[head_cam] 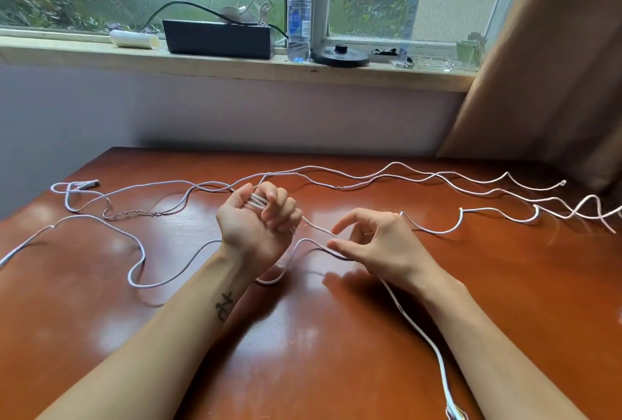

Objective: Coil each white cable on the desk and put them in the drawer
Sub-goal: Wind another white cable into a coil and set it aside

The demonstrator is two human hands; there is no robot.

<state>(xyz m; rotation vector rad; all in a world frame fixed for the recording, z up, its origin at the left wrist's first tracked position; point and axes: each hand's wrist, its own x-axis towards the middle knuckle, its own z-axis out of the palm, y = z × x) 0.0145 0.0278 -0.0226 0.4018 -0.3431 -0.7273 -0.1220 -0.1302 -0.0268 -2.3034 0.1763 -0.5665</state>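
Several long white cables (387, 172) lie spread in waves across the reddish wooden desk (303, 335). My left hand (259, 221) is raised above the desk middle, its fingers curled round a few loops of white cable wound in the palm. From that fist a strand (316, 227) runs right to my right hand (370, 244), whose thumb and forefinger hover loosely round it. The same cable trails past my right wrist to a frayed, multicoloured end (452, 414) at the front edge. No drawer is in view.
Another white cable (134, 244) snakes over the desk's left side, beside a bare twisted wire (131, 214). On the windowsill stand a black box (218, 38), a water bottle (299, 12), a white roll (134, 38) and a black disc (340, 56). A brown curtain (555, 66) hangs at right.
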